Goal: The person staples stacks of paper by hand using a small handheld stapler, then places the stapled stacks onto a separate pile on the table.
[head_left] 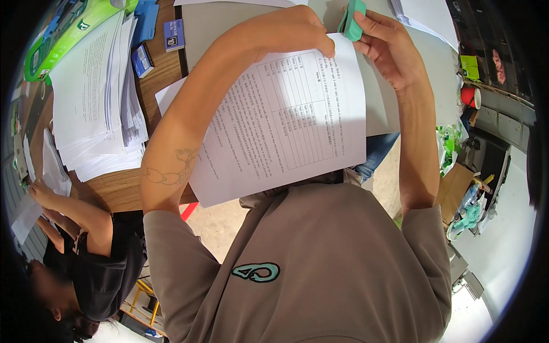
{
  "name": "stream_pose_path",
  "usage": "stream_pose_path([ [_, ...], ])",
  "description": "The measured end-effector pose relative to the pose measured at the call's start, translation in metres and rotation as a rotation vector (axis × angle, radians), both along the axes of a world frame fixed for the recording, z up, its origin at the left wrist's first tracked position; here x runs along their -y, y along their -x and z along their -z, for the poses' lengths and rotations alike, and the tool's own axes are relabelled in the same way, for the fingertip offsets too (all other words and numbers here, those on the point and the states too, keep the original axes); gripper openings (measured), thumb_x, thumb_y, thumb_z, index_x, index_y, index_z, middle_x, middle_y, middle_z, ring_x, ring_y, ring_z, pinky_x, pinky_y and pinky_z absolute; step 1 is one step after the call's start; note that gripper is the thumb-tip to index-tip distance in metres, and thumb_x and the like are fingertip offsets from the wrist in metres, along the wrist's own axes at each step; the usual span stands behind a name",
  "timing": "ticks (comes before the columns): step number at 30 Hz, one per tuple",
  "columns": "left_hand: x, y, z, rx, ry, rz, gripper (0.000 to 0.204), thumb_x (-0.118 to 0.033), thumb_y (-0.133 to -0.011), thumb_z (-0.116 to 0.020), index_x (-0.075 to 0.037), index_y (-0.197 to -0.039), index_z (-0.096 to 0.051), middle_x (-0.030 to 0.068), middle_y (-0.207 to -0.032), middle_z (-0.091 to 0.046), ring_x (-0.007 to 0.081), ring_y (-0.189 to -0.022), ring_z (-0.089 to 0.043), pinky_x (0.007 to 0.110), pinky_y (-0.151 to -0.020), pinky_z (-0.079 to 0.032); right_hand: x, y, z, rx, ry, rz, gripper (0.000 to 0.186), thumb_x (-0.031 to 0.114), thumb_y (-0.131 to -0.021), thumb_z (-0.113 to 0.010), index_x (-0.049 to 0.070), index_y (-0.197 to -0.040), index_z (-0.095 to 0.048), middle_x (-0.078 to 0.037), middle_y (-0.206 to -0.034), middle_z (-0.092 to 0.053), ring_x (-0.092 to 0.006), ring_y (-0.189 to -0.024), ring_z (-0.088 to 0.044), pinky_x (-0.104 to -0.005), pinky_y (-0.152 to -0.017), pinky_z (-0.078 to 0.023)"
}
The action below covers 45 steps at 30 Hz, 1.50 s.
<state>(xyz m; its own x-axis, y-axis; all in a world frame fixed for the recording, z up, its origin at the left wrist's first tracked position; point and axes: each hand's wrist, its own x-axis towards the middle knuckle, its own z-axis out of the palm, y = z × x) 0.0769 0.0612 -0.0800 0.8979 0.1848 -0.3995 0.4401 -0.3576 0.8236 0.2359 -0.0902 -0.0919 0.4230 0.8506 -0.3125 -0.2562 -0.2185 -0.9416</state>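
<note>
Printed white sheets point(240, 148), with a table and dense lines of text, lie slanted across the near edge of the table and overhang it. My left hand point(309, 33) is closed at their far edge, fingers curled and thumb pressed near the corner; its fingertips are partly hidden. A small mint-green stapler point(353, 22) is gripped in my right hand point(380, 48), thumb on one side and fingers on the other. Its lower end meets the far right corner of the sheets, beside my left thumb. Whether the jaws are pressed together cannot be made out.
A tall stack of printed paper point(88, 97) stands at left on the wooden tabletop point(106, 191). Two small blue staple boxes point(174, 35) lie beside it. A green package point(66, 43) rests on the stack. More papers point(426, 20) sit far right. A co-worker point(97, 251) handles sheets at lower left.
</note>
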Motion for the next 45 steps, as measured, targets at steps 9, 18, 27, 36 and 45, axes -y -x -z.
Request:
stream_pose_path([
  [9, -0.003, -0.002, 0.008, -0.015, 0.004, 0.007, 0.047, -0.032, -0.07, -0.072, 0.0, -0.104, -0.075, 0.0147, -0.091, -0.072, 0.0222, -0.087, -0.066, 0.032, -0.081, -0.044, 0.001, -0.001, 0.006, 0.021, 0.005, 0.026, 0.033, 0.022, -0.094, -0.067, -0.005, -0.112, -0.064, -0.006, -0.095, -0.068, -0.0118, -0.085, -0.066, -0.0221, -0.078, -0.055],
  [18, -0.007, -0.003, 0.014, 0.078, 0.031, 0.039, 0.038, -0.029, -0.078, -0.072, 0.001, -0.102, -0.073, 0.0097, -0.086, -0.07, 0.0151, -0.08, -0.063, 0.028, -0.074, -0.045, -0.004, -0.007, -0.005, 0.218, 0.026, 0.049, 0.04, 0.028, -0.091, -0.071, -0.007, -0.11, -0.065, -0.009, -0.096, -0.068, -0.0173, -0.089, -0.066, -0.0305, -0.08, -0.053],
  [27, 0.005, 0.0, -0.009, 0.363, 0.169, 0.205, 0.028, -0.022, -0.093, -0.063, 0.003, -0.106, -0.065, 0.0091, -0.094, -0.068, 0.0161, -0.083, -0.062, 0.029, -0.076, -0.047, 0.018, -0.009, 0.007, 0.842, -0.125, 0.124, 0.028, 0.011, -0.09, -0.069, -0.001, -0.115, -0.066, -0.016, -0.12, -0.064, -0.0209, -0.104, -0.062, -0.036, -0.092, -0.049],
  [36, -0.006, -0.072, -0.059, 1.006, 1.464, 0.772, 0.029, -0.029, -0.106, -0.042, -0.01, -0.122, -0.056, -0.0014, -0.072, -0.047, 0.0129, -0.063, -0.043, 0.026, -0.064, -0.037, 0.036, 0.031, -0.023, -0.03, -0.378, -0.35, 0.05, 0.025, -0.089, -0.074, -0.002, -0.128, -0.059, -0.011, -0.122, -0.065, -0.0196, -0.114, -0.06, -0.0322, -0.097, -0.047],
  [45, 0.028, -0.047, 0.029, 0.813, 0.119, -0.475, 0.023, -0.01, -0.1, -0.055, -0.001, -0.121, -0.059, 0.0058, -0.099, -0.064, 0.0162, -0.093, -0.06, 0.031, -0.086, -0.047, 0.061, -0.122, -0.079, 0.301, -0.22, 0.428, 0.026, 0.017, -0.085, -0.078, 0.0, -0.102, -0.068, -0.008, -0.089, -0.072, -0.0135, -0.072, -0.068, -0.0297, -0.065, -0.056],
])
